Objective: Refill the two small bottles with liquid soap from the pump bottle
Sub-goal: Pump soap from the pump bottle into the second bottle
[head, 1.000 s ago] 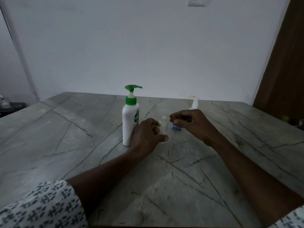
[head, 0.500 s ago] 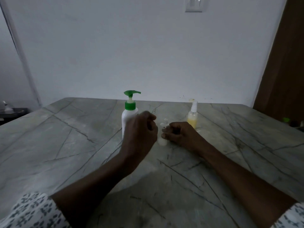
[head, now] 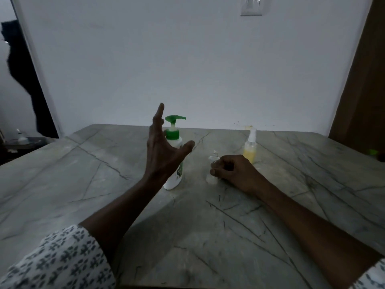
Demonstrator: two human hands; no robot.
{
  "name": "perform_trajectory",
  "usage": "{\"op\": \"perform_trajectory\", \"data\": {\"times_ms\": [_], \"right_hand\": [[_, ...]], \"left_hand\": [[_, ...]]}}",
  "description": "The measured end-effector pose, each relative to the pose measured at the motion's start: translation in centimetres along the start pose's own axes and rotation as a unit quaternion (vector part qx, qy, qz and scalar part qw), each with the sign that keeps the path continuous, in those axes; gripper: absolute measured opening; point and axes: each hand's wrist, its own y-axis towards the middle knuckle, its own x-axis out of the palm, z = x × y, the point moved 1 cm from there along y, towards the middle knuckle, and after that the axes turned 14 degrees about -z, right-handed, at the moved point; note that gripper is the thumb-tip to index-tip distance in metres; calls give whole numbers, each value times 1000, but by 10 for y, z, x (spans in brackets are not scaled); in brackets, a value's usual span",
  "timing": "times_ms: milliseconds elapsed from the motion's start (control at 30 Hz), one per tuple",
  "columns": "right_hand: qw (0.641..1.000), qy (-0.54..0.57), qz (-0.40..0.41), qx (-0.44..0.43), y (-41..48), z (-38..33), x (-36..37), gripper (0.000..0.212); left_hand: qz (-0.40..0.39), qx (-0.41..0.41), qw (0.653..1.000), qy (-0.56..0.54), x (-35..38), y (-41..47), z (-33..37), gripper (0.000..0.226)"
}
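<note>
A white pump bottle [head: 174, 180] with a green pump head stands upright near the middle of the grey marble table [head: 104, 184]. My left hand [head: 162, 151] is raised in front of it, fingers spread, holding nothing and covering part of the bottle's body. To the right, a small clear bottle [head: 212, 163] with no cap stands on the table, held by the fingers of my right hand [head: 233, 170]. A second small bottle [head: 250, 151] with yellow liquid and a white spray top stands behind my right hand.
A white wall with a switch plate [head: 251, 6] rises behind the table. A brown wooden door [head: 362, 80] is at the right. A dark opening [head: 25, 80] and a low shelf are at the left.
My left hand let go of the small clear bottle and rose, opening its fingers in front of the pump bottle. My right hand took hold of the small clear bottle. The camera tilted up.
</note>
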Motion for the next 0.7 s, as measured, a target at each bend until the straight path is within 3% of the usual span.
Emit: {"op": "perform_trajectory", "data": {"times_ms": [133,400,500,600,700], "right_hand": [[1000,-15,-4,-2,2,0,3,8],[998,-57,8,12,6,2,7,10],[997,-46,61,16,12,-6,5,9],[990,-68,126,-3,18,-28,-8,21],[983,-118,141,-25,25,-51,-21,24]], "left_hand": [[-15,29,999,11,4,6,-3,104],[-21,45,999,11,13,4,-6,97],[-19,51,998,30,13,5,-7,99],[-24,44,998,34,10,6,-7,104],[-38,41,997,53,8,9,-4,101]]}}
